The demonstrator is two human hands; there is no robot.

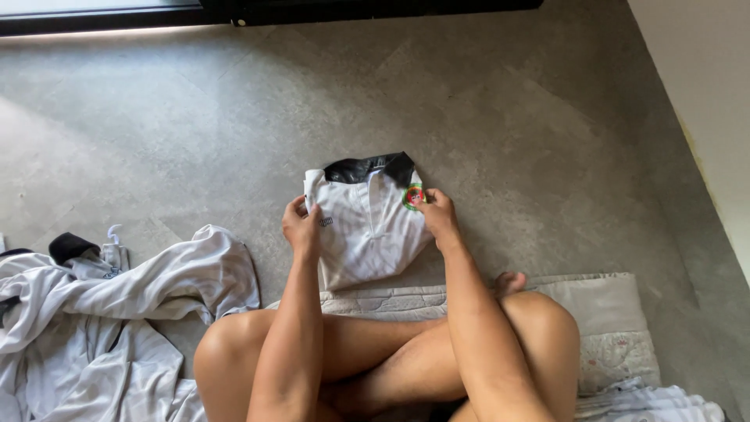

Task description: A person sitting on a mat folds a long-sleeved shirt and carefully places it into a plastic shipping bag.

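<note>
A folded white shirt (367, 234) with a black collar and a round red and green badge lies on the grey floor in front of my crossed legs. My left hand (301, 227) pinches its left edge near the top. My right hand (439, 215) grips its right edge beside the badge. Both forearms reach forward over my knees.
A heap of white garments (117, 312) lies on the floor at the left, with a small black item beside it. I sit on a pale quilted mat (609, 312). A white wall (703, 94) runs along the right, and a dark door frame (351, 9) crosses the top.
</note>
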